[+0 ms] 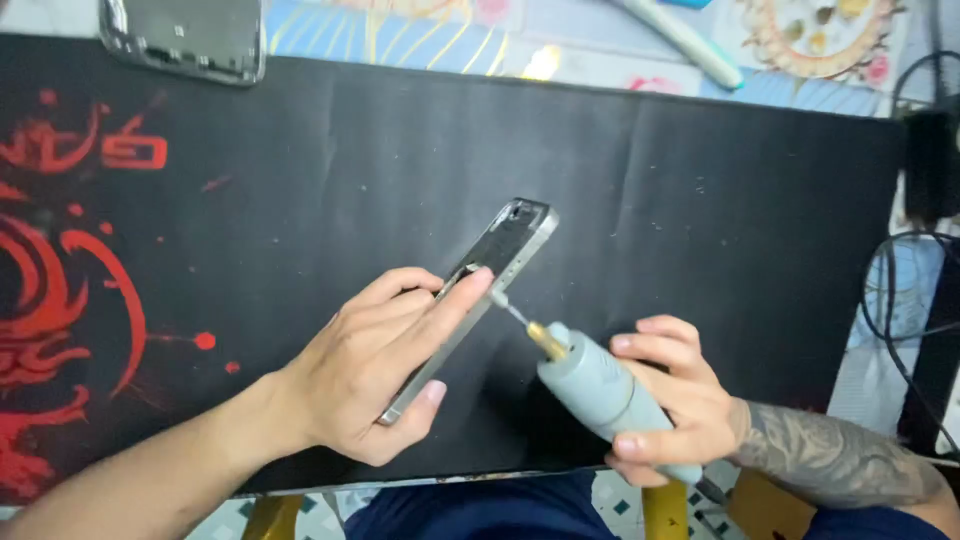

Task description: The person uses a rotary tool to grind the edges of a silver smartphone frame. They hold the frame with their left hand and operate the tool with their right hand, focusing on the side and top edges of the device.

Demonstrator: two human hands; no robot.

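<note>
My left hand (375,365) grips a phone frame (505,243), a dark gutted shell with a metal rim, tilted on its long edge above the black mat (700,200). In my right hand (675,400) is a grey rotary tool (600,385) with a brass collet and a thin bit. The bit's tip touches the metal side of the phone frame just beside my left fingertips.
Another phone housing (185,40) lies at the mat's far left edge. The mat has red artwork (60,270) on its left. A pale pen-like tool (690,40) rests on patterned cloth behind. Black cables (900,300) hang at the right.
</note>
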